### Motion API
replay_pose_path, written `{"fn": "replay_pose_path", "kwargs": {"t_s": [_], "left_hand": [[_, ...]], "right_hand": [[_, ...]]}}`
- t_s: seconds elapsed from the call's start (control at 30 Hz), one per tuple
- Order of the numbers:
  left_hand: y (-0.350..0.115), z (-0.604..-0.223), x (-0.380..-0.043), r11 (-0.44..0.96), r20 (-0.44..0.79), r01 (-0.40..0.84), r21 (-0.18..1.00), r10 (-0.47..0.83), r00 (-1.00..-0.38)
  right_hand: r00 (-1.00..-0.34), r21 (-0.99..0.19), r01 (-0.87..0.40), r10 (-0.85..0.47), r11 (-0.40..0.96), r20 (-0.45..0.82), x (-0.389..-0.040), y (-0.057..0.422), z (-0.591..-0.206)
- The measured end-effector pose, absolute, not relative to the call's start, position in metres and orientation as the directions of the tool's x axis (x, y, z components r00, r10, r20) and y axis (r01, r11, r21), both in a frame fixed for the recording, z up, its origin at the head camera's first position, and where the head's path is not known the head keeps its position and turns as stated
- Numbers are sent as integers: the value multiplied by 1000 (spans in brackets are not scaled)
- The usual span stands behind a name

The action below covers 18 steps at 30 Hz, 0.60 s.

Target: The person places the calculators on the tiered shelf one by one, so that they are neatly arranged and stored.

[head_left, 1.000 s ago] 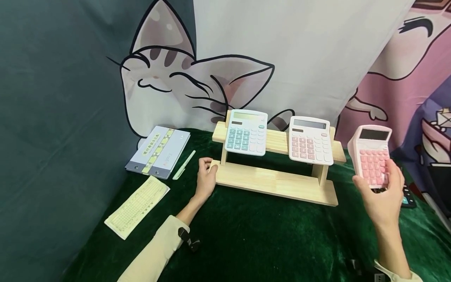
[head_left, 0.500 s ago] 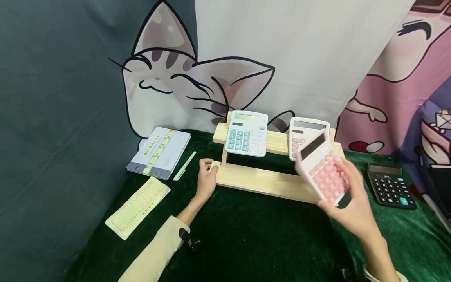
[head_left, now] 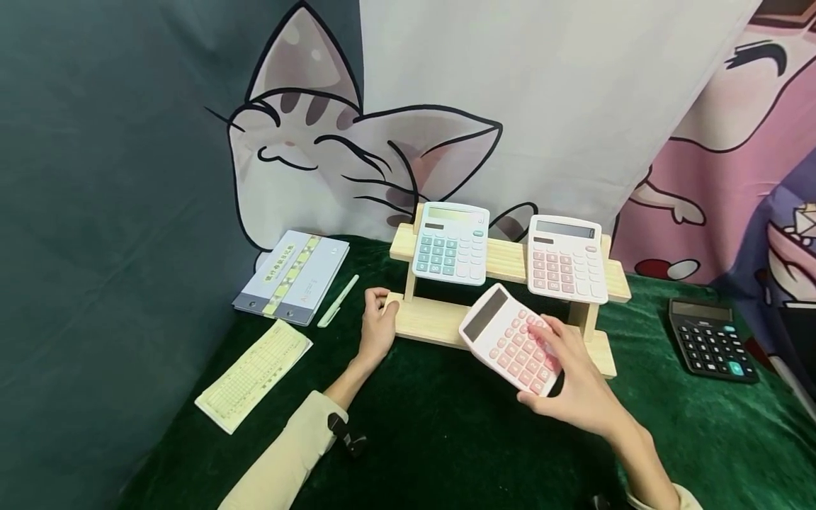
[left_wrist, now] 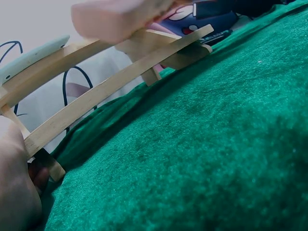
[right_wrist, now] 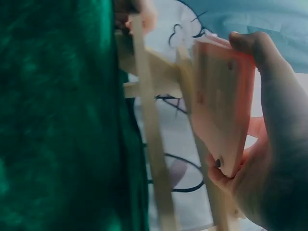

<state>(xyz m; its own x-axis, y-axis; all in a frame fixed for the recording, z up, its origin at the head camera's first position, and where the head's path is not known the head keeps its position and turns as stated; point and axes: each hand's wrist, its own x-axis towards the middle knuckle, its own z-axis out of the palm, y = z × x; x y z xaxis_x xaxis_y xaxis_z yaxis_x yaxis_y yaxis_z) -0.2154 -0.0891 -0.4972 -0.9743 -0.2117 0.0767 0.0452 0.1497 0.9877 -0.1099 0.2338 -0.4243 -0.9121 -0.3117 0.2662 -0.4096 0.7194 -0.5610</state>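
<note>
My right hand [head_left: 576, 386] grips a pink calculator [head_left: 510, 340] by its lower right end, tilted in front of the wooden rack's lower shelf. In the right wrist view the calculator's underside [right_wrist: 219, 96] shows, with the thumb on one edge and fingers on the other. My left hand [head_left: 378, 326] holds the left end of the wooden rack [head_left: 427, 320], its thumb over the lower board. On the rack's upper shelf lean a white calculator with teal keys [head_left: 450, 243] at left and a white calculator with pale pink keys [head_left: 566, 258] at right.
A black calculator [head_left: 712, 340] lies on the green cloth [head_left: 446, 439] at right. At left are a grey-blue notebook [head_left: 293, 276], a pale green pen [head_left: 338, 301] and a yellow form pad [head_left: 253, 375]. Printed curtains [head_left: 542, 85] hang behind the rack.
My right hand has carried the pink calculator leftward from beyond the rack's right end to in front of its lower shelf, turning it. The black calculator is uncovered. The left hand keeps its hold.
</note>
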Motion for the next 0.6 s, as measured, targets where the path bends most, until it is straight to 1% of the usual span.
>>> {"fn": "replay_pose_path", "kwargs": {"t_s": [0.17, 0.37, 0.5, 0.6], "left_hand": [[-87, -499, -215, 145, 68, 39, 989, -197, -978], [-91, -499, -216, 157, 78, 44, 987, -220, -972], [-91, -499, -216, 156, 77, 43, 987, -217, -973], [-91, -497, -216, 153, 76, 44, 987, -212, -974]], "right_hand": [[-925, -546, -378, -321, 748, 201, -119, 233, -439], [-906, -524, -423, -367, 740, 212, -146, 214, -447], [-915, -533, -402, -348, 745, 204, -156, 200, -446], [-929, -525, -370, -324, 767, 181, -157, 190, -447]]}}
